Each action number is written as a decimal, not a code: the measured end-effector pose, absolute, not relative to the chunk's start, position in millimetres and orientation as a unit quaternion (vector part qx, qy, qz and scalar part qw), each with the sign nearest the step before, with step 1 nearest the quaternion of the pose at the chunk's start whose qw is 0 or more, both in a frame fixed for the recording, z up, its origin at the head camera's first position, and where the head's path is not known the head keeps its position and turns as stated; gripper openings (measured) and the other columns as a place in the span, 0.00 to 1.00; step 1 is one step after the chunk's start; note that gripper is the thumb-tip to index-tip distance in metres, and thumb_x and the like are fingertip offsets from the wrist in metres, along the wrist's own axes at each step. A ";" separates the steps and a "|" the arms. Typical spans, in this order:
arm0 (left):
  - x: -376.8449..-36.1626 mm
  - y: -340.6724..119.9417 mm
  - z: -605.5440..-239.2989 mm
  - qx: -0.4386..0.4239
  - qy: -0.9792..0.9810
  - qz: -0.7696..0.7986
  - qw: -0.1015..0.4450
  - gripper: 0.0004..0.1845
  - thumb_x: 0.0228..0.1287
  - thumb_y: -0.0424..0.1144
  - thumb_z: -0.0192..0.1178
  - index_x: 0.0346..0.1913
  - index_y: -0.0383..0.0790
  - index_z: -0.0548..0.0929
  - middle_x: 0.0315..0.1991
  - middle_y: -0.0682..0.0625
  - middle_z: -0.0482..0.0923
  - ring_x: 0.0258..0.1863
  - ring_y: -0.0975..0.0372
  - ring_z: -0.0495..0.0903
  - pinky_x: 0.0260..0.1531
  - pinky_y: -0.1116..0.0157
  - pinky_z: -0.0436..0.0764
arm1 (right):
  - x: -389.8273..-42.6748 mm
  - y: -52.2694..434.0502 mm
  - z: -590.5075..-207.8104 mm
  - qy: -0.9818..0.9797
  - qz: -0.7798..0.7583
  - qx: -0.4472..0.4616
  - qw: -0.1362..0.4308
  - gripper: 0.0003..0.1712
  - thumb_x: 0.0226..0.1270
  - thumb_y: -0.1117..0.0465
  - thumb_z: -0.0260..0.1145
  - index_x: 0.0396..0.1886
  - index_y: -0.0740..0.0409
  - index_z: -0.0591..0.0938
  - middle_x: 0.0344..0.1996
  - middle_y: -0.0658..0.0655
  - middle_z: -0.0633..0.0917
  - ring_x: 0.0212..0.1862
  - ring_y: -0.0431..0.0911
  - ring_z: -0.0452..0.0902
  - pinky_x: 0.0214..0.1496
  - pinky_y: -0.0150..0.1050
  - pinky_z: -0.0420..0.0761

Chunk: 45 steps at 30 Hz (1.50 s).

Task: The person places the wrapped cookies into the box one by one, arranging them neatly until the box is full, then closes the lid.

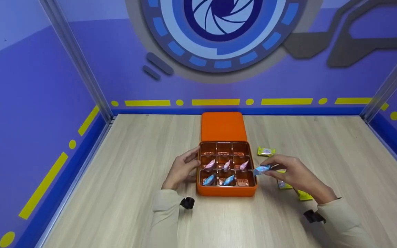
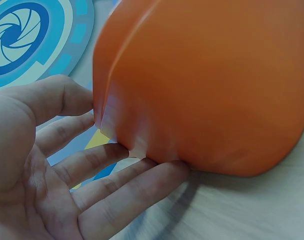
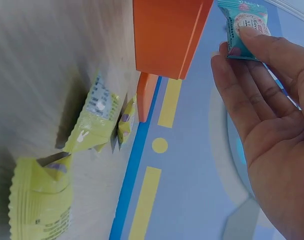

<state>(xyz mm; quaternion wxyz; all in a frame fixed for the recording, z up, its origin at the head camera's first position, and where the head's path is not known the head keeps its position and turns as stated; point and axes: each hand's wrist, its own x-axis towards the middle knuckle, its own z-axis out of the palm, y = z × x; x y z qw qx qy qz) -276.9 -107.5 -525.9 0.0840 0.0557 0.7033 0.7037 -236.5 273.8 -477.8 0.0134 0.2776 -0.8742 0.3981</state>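
Note:
My right hand point(image 1: 293, 172) pinches a blue wrapped candy point(image 1: 262, 169) between thumb and fingers, just off the right rim of an orange box point(image 1: 226, 191). The same blue candy point(image 3: 249, 25) shows its round white label in the right wrist view. My left hand point(image 1: 183, 167) rests against the box's left side. In the left wrist view, its nearly straight fingers point(image 2: 136, 192) touch the orange wall. Inside the box is a divided tray. Pink wrapped candies point(image 1: 226, 164) stand in its middle row, and blue ones point(image 1: 209, 179) in the front left and front middle compartments.
The box's orange lid point(image 1: 223, 126) lies behind it. Several yellow wrapped candies lie on the wooden table to the right, one yellow candy point(image 1: 266, 151) farther back and another point(image 1: 304, 195) near my right wrist. Printed panels point(image 1: 219, 89) enclose the table's back and sides.

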 end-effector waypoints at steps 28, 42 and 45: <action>-276.7 -108.6 -527.8 0.071 0.719 0.687 0.073 0.32 0.73 0.30 0.62 0.79 0.42 0.73 0.74 0.37 0.72 0.68 0.47 0.77 0.57 0.50 0.84 | -240.2 254.1 -474.8 -0.864 0.408 0.295 0.005 0.18 0.65 0.71 0.77 0.51 0.50 0.89 0.46 0.47 0.89 0.48 0.48 0.88 0.54 0.50 0.87; -276.0 -108.0 -525.8 0.062 0.710 0.696 0.083 0.32 0.73 0.31 0.62 0.79 0.43 0.72 0.77 0.35 0.68 0.68 0.43 0.77 0.51 0.50 0.87 | -247.3 247.1 -468.0 -0.857 0.387 0.342 -0.002 0.19 0.63 0.72 0.78 0.50 0.50 0.89 0.46 0.46 0.89 0.46 0.44 0.87 0.50 0.36 0.87; -276.2 -108.1 -526.0 0.058 0.707 0.699 0.085 0.33 0.73 0.31 0.62 0.79 0.44 0.73 0.77 0.35 0.68 0.68 0.43 0.77 0.46 0.51 0.88 | -248.9 245.0 -467.3 -0.851 0.387 0.355 -0.005 0.18 0.63 0.73 0.77 0.49 0.52 0.89 0.45 0.48 0.89 0.46 0.44 0.87 0.50 0.41 0.88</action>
